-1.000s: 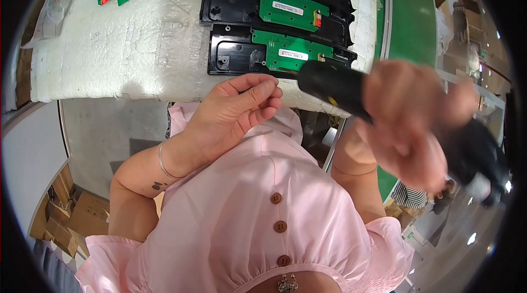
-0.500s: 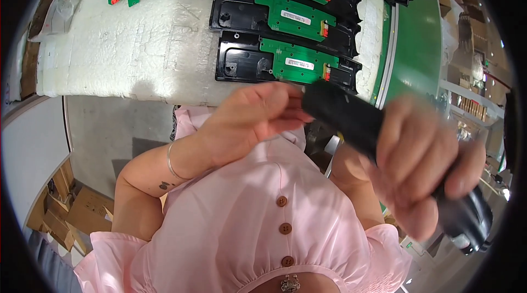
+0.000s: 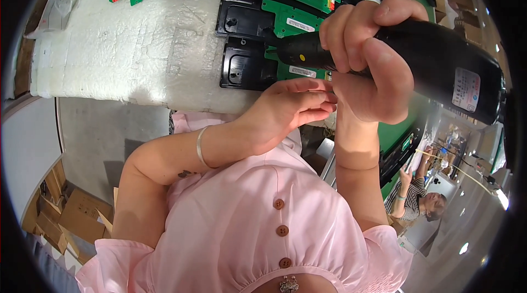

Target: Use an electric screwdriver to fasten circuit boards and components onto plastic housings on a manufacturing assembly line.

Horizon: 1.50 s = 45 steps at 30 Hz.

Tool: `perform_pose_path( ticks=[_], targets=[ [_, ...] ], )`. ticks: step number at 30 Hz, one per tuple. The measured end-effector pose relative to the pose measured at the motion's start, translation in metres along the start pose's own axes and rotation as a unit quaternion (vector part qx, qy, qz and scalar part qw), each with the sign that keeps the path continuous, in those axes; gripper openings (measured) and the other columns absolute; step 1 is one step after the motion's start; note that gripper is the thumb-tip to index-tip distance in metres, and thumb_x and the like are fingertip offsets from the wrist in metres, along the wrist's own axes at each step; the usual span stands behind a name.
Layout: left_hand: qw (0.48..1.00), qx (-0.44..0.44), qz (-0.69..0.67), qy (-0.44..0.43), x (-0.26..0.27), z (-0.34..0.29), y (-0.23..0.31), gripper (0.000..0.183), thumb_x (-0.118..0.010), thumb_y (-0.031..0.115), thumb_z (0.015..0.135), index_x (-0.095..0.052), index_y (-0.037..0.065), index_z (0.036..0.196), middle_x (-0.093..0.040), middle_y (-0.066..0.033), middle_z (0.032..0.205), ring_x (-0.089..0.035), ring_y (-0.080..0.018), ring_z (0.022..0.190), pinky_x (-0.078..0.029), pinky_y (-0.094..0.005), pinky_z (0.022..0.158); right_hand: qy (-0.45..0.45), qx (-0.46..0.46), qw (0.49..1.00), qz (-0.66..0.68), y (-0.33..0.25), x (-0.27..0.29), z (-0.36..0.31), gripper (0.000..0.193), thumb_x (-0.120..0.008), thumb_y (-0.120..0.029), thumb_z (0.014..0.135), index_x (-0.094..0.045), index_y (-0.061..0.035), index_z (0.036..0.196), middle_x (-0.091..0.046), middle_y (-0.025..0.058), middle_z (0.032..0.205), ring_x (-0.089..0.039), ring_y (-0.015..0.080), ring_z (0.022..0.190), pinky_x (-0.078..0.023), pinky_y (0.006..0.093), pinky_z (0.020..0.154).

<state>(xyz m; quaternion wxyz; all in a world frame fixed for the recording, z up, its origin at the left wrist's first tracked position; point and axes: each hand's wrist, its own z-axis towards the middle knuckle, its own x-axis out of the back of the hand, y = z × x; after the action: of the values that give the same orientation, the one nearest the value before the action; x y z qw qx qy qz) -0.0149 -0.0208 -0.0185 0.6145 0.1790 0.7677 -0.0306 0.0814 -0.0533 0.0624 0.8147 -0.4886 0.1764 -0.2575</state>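
The right hand [image 3: 368,68], lower and blurred a second ago, has swung its black electric screwdriver [image 3: 406,57] up over the nearest black housing [image 3: 247,65] and green circuit board [image 3: 299,70] on the desk [image 3: 137,46], grip clamped; the left hand [image 3: 291,109], fingers pinched together, has moved beneath its tip, so driving looks imminent.

**Screwdriver swings up over the bench edge**

The right hand [image 3: 368,68] now grips the black electric screwdriver [image 3: 417,57] high above the near edge of the bench [image 3: 137,57], where a second ago it hangs lower and farther right, off the bench. The tool's nose now reaches the nearest black housing [image 3: 247,65] with its green circuit board [image 3: 299,68], just inside the near edge. The left hand [image 3: 291,112], earlier curled alone below that edge, now sits under the tool's tip, fingertips [image 3: 324,98] touching the right hand.
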Motion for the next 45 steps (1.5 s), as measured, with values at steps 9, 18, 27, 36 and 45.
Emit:
perform_pose_path(
  ticks=[9,18,27,36,45],
  targets=[
    [0.998,-0.044,-0.028,0.036,-0.005,0.006,-0.008,0.019,-0.049,0.017,0.085,-0.056,0.005,0.099,-0.057,-0.0033,0.096,-0.054,-0.0121,0.092,-0.041,-0.0245,0.083,-0.027,-0.036,0.999,0.006,0.004,-0.008,0.006,0.02,-0.04,-0.006,0.065,-0.038,-0.0029,0.085,-0.036,0.0027,0.053,-0.032,0.0119,0.043,-0.033,0.0293,0.046],
    [0.996,-0.054,-0.056,0.032,0.003,0.01,0.0,0.017,-0.05,0.014,0.085,-0.055,0.002,0.096,-0.057,-0.0055,0.094,-0.055,-0.0142,0.09,-0.045,-0.0261,0.08,0.044,-0.072,0.991,-0.104,0.004,-0.014,0.013,0.021,-0.041,-0.004,0.065,-0.038,-0.0032,0.086,-0.036,0.002,0.054,-0.032,0.0122,0.043,-0.032,0.0281,0.047],
    [0.985,0.14,-0.102,0.002,-0.012,-0.036,0.038,0.023,-0.048,0.018,0.088,-0.054,0.001,0.103,-0.055,-0.0049,0.086,-0.055,-0.0133,0.083,-0.046,-0.0265,0.078,0.131,-0.035,0.985,0.105,-0.053,0.075,-0.002,0.024,-0.05,-0.012,0.077,-0.038,-0.0037,0.096,-0.034,-0.0012,0.057,-0.035,0.0077,0.048,-0.031,0.0249,0.053],
    [0.865,-0.344,0.276,0.238,-0.005,-0.138,0.267,0.028,-0.044,0.025,0.089,-0.043,0.012,0.064,-0.036,0.006,0.056,-0.032,-0.0031,0.047,-0.027,-0.0156,0.041,0.355,-0.23,0.906,0.022,-0.05,0.213,-0.07,0.046,-0.055,-0.013,0.079,-0.036,-0.0036,0.12,-0.042,0.0015,0.071,-0.042,0.0091,0.063,-0.039,0.0227,0.061],
    [0.699,-0.296,0.444,0.476,0.026,-0.161,0.329,0.063,-0.025,0.056,0.087,-0.045,0.009,0.123,-0.045,-0.0107,0.118,-0.036,-0.0181,0.113,-0.019,-0.0342,0.1,0.333,-0.37,0.864,-0.078,-0.001,0.213,-0.084,0.032,-0.06,-0.01,0.074,-0.045,-0.0033,0.102,-0.053,0.0065,0.083,-0.053,0.0135,0.059,-0.045,0.0242,0.051]
  ],
)
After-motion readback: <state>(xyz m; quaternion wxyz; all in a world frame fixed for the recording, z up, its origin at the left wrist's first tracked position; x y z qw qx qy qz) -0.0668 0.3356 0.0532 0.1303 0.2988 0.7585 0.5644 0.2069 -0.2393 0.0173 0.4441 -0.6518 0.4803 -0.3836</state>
